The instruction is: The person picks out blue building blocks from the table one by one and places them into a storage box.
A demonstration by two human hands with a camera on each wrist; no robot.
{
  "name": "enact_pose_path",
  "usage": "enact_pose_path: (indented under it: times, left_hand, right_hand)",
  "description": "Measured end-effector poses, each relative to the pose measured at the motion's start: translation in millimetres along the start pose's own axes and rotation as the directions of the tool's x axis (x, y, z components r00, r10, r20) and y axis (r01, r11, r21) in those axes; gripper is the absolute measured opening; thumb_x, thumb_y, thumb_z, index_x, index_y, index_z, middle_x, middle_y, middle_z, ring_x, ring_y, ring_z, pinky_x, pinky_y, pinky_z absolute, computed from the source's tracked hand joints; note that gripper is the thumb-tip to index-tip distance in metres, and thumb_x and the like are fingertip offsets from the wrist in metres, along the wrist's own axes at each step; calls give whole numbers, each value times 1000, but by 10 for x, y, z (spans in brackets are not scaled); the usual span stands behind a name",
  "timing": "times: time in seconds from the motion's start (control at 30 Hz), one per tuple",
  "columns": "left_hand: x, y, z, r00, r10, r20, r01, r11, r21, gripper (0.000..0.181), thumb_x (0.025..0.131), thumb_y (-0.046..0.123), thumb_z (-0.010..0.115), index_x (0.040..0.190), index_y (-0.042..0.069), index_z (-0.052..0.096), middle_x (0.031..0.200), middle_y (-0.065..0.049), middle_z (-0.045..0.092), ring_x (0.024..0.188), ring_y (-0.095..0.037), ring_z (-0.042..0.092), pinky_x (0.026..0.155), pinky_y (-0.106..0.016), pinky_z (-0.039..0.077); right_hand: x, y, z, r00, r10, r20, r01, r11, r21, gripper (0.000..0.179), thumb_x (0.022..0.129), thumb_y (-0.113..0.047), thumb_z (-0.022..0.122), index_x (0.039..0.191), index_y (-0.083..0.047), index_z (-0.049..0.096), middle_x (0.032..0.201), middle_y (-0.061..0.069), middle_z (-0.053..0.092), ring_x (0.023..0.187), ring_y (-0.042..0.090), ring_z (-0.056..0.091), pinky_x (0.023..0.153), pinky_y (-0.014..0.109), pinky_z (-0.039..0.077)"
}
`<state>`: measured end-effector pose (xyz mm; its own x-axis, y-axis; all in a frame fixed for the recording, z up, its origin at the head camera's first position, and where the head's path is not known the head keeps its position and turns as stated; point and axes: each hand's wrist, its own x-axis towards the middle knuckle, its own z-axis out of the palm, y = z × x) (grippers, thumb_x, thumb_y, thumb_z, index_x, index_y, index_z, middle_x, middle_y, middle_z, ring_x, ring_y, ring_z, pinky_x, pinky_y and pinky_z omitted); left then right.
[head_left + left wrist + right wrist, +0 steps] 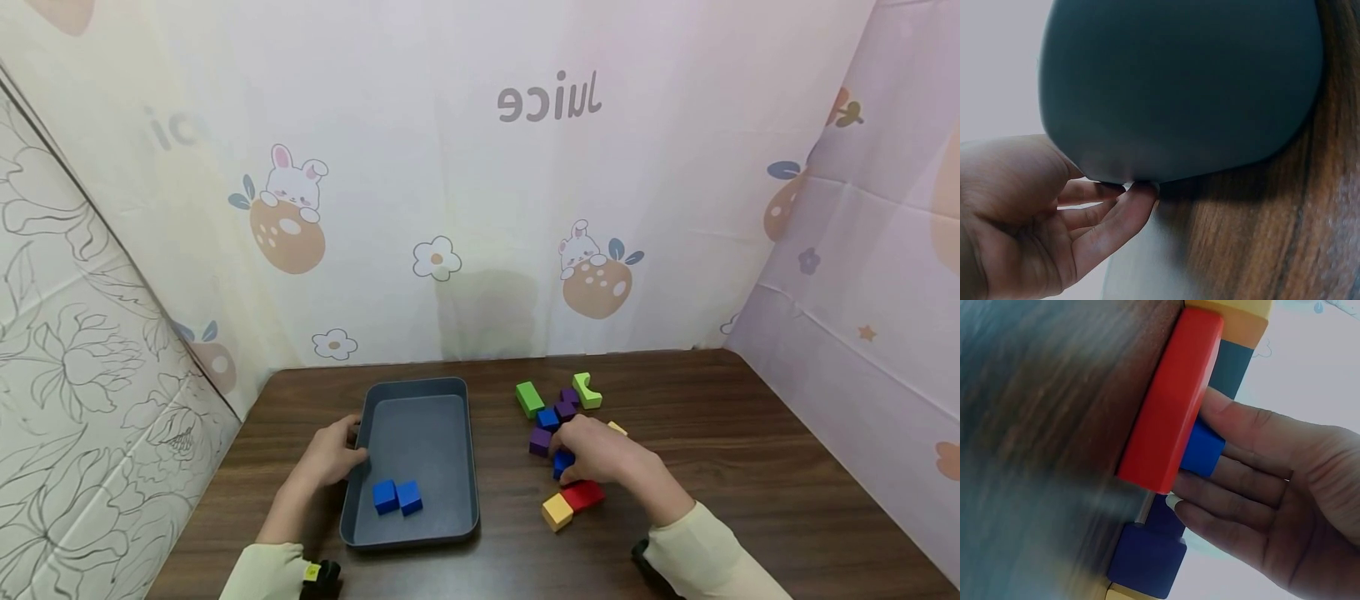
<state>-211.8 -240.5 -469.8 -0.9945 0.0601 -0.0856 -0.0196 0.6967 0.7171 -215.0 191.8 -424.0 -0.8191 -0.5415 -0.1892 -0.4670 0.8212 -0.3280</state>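
My left hand grips the left rim of a dark grey tray, thumb on the rim; the left wrist view has the fingers at the edge of the tray. Two blue cubes sit side by side near the tray's front. On the right, my right hand holds a blue block between thumb and fingers. The right wrist view places this blue block behind a red block, partly hidden by it. A yellow block touches the red one.
Beyond the right hand lie purple blocks, another blue block, a green block and a light green curved block. A pale yellow block shows partly behind the hand. Printed curtains surround the brown wooden table.
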Motion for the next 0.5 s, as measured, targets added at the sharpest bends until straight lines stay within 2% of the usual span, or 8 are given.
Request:
enact_pose_path:
  times: [0.17, 0.5]
  left_hand:
    - [-7, 3, -1, 1000, 4, -2, -4, 1000, 0, 54, 93, -1, 69, 145, -7, 54, 107, -20, 69, 81, -25, 72, 57, -38, 64]
    - [-6, 2, 5, 1000, 4, -2, -4, 1000, -3, 55, 93, -1, 69, 146, -8, 53, 106, -20, 69, 80, -25, 72, 57, -38, 64]
  right_hand:
    - [2, -15, 3, 1000, -14, 7, 14, 1000, -9, 31, 82, -13, 92, 110, -5, 81, 102, 5, 76, 84, 13, 66, 80, 39, 64]
    - [11, 12, 2, 1000, 0, 23, -1, 1000, 6, 33, 79, -10, 94, 109, -6, 81, 100, 1, 74, 84, 12, 64, 81, 40, 64]
